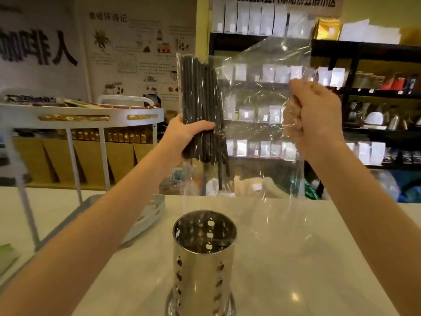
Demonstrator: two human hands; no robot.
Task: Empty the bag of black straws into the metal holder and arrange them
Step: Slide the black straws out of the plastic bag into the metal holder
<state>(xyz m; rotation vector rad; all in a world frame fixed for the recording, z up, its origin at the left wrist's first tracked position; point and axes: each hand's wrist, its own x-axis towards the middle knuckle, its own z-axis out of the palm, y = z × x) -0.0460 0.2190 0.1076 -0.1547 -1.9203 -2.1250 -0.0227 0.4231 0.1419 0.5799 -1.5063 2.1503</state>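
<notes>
Straws (200,103), black, bunched upright in clear crinkled bag (257,106), left hand (184,133) gripping them, right hand (312,117) clutching film

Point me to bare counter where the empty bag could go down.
Bare white counter lies right of the metal holder, under the hanging bag. A narrower strip sits between holder and white tray. The left side is crowded by the rack.

White counter (296,258): perforated metal holder (203,258) upright; white tray (145,215) at left.
</notes>
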